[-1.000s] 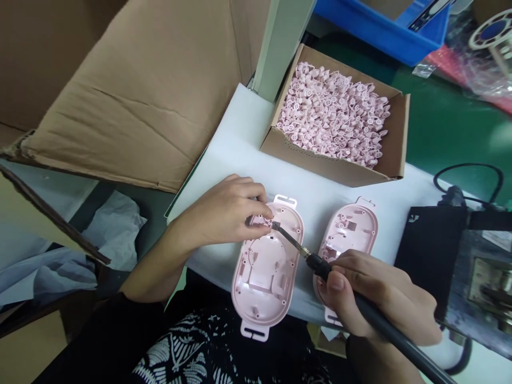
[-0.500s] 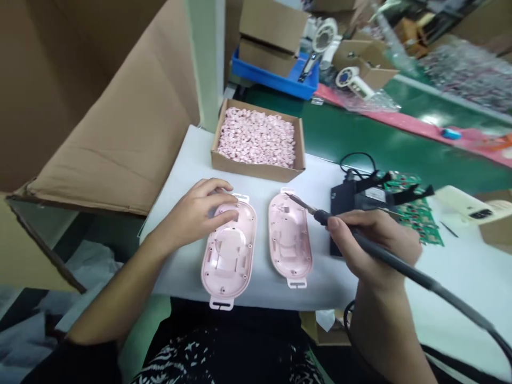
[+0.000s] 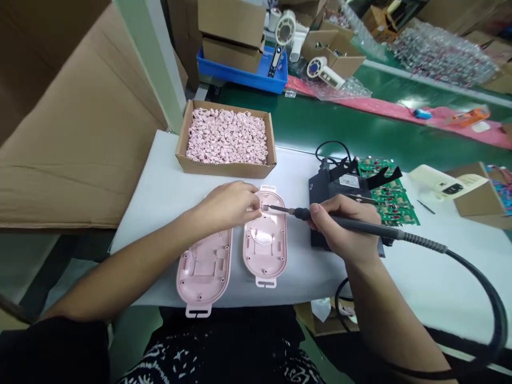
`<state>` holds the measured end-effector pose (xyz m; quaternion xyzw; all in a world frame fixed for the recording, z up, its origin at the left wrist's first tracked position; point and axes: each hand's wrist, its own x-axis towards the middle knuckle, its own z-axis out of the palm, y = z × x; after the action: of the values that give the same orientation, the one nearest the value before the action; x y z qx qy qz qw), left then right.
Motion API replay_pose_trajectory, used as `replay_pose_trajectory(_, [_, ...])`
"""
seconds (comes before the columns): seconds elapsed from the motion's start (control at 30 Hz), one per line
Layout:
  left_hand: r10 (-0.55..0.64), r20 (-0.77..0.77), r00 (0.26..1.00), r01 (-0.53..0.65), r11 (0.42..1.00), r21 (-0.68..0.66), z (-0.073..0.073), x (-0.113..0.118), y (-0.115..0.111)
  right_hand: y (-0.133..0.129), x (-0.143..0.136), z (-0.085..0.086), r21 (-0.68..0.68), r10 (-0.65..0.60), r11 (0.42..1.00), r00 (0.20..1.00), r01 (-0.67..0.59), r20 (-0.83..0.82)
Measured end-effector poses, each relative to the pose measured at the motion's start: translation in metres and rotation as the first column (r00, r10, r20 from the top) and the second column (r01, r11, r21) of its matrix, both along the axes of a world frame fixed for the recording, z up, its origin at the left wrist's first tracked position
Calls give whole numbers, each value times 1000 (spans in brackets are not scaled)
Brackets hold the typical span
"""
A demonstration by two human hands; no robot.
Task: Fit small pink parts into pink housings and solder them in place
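Note:
My right hand [image 3: 350,226] grips a soldering iron [image 3: 376,228] with a dark handle and cord. Its metal tip points left, into the upper end of the right-hand pink plastic shell [image 3: 264,264]. Right by the tip, the fingertips of my left hand [image 3: 232,205] are pinched together over the same end; whatever lies between them is too small to make out. A second, slightly larger pink shell [image 3: 203,274] lies hollow side up on the left, its top covered by my left hand and forearm.
Behind the shells stands a cardboard box [image 3: 224,169] of small pink parts. A black stand [image 3: 318,191], green circuit boards [image 3: 394,202] and a cream casing [image 3: 428,178] are on the right. A large carton [image 3: 80,133] flanks the left; a blue tray [image 3: 240,77] sits farther back.
My left hand has moved right, from the left shell to the right shell's upper end, and its fingers have closed. The iron's tip now sits lower inside that shell. The camera view has shifted.

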<state>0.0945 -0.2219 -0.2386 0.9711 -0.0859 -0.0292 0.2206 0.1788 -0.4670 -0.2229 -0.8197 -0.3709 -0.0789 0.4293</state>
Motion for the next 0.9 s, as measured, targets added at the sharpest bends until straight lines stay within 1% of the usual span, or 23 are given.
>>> replay_pose_trajectory(0.1, [-23, 19, 1000, 24, 999, -42, -11, -3, 4, 0, 1, 1, -15, -33, 999, 999, 33, -40])
replay_pose_trajectory(0.2, [-31, 44, 999, 33, 998, -46, -16, -3, 3, 0, 1, 0, -31, -42, 999, 997, 41, -64])
replay_pose_trajectory(0.3, [-18, 83, 996, 19, 1000, -6, -17, -2, 0, 0, 0, 1, -63, -27, 998, 999, 25, -25])
replay_pose_trajectory(0.47, [-14, 101, 995, 10, 999, 42, -17, -3, -2, 2, 0, 4, -99, 6, 995, 999, -2, 39])
replay_pose_trajectory(0.6, [-23, 133, 991, 15, 998, 59, -19, -5, -2, 3, -1, 4, -134, 3, 991, 998, 6, 64])
replay_pose_trajectory(0.9, [-34, 184, 982, 18, 996, 88, -23, -6, -2, 3, -1, 3, -175, 49, 984, 992, -28, 115])
